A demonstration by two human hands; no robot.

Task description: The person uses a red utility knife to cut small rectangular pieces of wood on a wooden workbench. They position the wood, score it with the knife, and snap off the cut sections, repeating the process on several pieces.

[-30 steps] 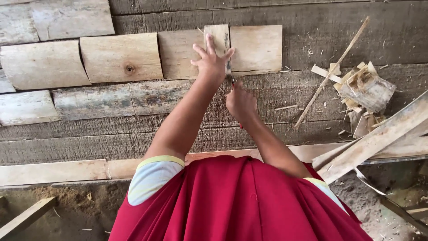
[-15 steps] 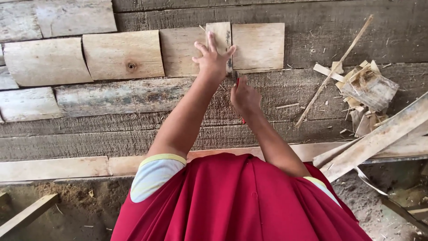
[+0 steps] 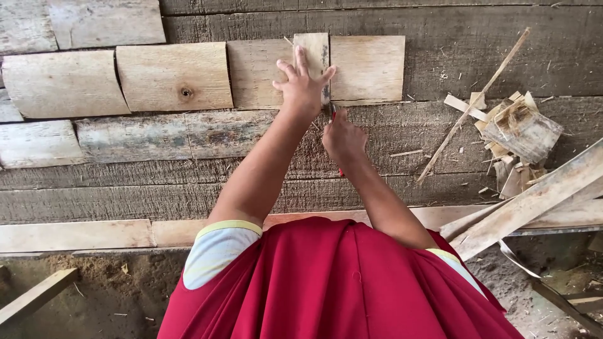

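A narrow shingle lies on the plank floor in a row of wider shingles. The left hand presses it flat, fingers spread. Just below, the right hand is closed around a red-handled tool whose tip meets the shingle's lower edge. The shingle looks thin, light, stiff and likely to split; best held flat-palmed. Scrap wood lies well to the right.

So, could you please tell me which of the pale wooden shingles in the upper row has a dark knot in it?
It is the wide shingle second from the left, well left of the left hand; the dark knot sits toward its lower right, and the other shingles show none.
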